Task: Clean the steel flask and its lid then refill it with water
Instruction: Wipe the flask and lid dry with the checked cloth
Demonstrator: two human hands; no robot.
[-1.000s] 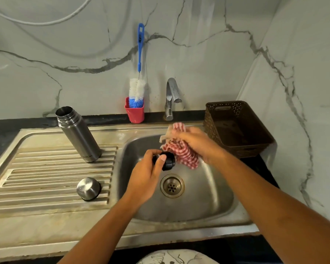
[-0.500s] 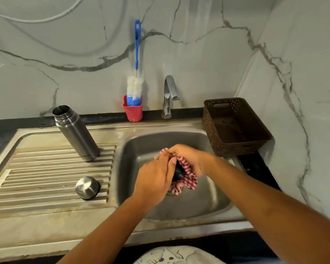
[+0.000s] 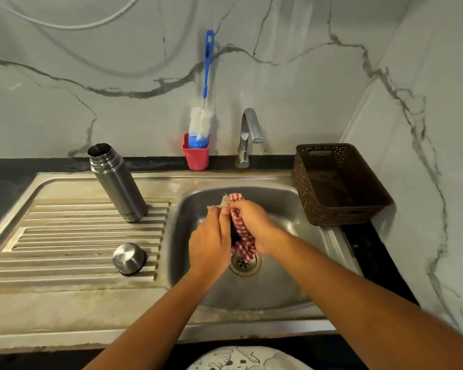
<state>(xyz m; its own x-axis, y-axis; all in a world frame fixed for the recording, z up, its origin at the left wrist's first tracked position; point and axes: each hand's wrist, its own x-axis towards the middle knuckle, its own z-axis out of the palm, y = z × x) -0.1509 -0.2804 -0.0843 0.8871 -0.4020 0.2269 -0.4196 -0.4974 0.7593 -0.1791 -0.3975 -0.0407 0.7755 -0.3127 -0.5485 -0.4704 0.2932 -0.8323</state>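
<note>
The steel flask (image 3: 116,182) stands open-mouthed on the ribbed draining board, left of the basin. Its steel cup lid (image 3: 129,258) lies upside down on the board nearer me. Over the sink basin (image 3: 278,209) my left hand (image 3: 211,243) holds a black inner stopper (image 3: 234,233), almost hidden between my hands. My right hand (image 3: 254,222) grips a red-and-white checked cloth (image 3: 242,236) wrapped against the stopper. The cloth's loose end hangs down over the drain (image 3: 245,264).
A tap (image 3: 247,134) rises behind the basin, no water running. A blue bottle brush (image 3: 202,121) stands in a red cup (image 3: 195,154) against the marble wall. A brown perforated basket (image 3: 337,182) sits right of the basin. The counter edge runs along the bottom.
My hands came together and dropped lower into the basin. The stopper, seen bare in my left hand a second ago, is now covered by the cloth and my fingers.
</note>
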